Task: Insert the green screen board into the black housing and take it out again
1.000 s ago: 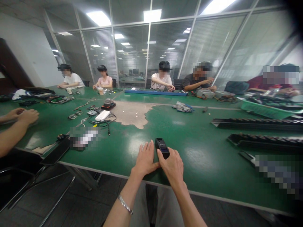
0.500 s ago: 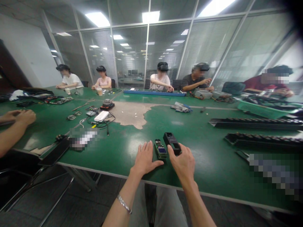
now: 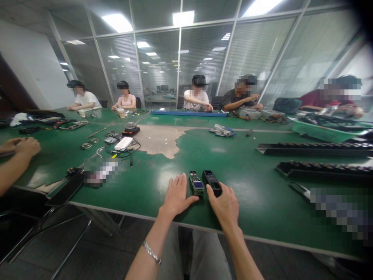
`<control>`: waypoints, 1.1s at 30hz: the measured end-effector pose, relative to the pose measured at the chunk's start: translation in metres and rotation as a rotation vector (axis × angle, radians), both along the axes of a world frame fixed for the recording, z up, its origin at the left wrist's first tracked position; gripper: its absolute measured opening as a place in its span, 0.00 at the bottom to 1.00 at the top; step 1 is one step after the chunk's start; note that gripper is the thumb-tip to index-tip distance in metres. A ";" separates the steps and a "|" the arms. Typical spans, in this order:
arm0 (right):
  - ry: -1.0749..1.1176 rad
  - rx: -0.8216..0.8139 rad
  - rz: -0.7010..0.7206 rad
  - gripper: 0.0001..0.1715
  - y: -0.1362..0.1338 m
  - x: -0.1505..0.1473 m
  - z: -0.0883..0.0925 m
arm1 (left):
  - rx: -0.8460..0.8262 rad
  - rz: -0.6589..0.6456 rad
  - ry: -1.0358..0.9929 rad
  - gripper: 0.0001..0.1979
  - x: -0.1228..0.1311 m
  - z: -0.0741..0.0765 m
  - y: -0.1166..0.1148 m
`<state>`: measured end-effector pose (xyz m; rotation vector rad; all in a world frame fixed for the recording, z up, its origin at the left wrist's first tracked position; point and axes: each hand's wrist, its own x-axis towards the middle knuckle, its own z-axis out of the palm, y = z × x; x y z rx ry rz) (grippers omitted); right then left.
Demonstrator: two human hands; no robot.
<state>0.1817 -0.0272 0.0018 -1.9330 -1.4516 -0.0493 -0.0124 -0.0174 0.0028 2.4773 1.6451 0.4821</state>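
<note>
So the near end of that black plastic, box-shaped shell is hard to make out, because the right hand is wrapped around it. Thumb on the left side, fingers on the right, pinching it between them, with most of the fingertips tucked out of sight. Can't tell if the shell sits fully flat on the glossy green tabletop. Just left of it, with a small gap between, lies a narrow green circuit board with a dark blue screen; the bits at its far end are too tiny to identify. The left hand is palm down beside the board, four fingers stretched forward and only slightly apart, thumb sticking out toward the board's near end. No clue whether it's touching.

A pixelated item on the left is unreadable. A co-worker's hands hide whatever's in them, arms cut off by the left edge.

Texture-wise: ragged-edged tan patch in the tabletop, a light green plastic basket full of dark tangled stuff, long black strips with ridged tops, and a shiny silver bracelet.
</note>
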 end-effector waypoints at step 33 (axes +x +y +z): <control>-0.007 -0.023 0.072 0.27 -0.003 0.010 -0.008 | 0.002 0.004 0.024 0.47 0.002 0.000 0.001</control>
